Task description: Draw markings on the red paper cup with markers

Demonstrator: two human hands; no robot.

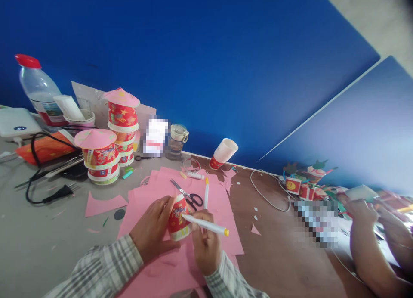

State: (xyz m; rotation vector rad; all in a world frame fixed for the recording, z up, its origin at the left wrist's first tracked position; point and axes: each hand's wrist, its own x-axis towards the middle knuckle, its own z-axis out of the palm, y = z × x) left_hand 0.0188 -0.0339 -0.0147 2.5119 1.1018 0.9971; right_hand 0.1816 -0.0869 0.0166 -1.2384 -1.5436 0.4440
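Observation:
My left hand (154,227) is closed round the left side of a red patterned paper cup (177,216) turned upside down, its rim facing down. My right hand (206,246) grips a white marker pen (209,226) with a yellow end, and the pen's other end lies at the cup's front. Whether its tip touches the cup I cannot tell. Beneath both hands lie pink paper sheets (142,207). Just beyond the cup are scissors (187,194) with black handles and a second white marker (206,192) with a yellow cap.
Stacked red cups with pink cone tops (121,97) stand at left, near a bottle (38,82) and a black plug (58,194). A glass jar (176,141), a lit phone (155,136) and stacked white cups (226,149) stand along the blue partition (206,65). Another person's arms (368,237) reach in at right.

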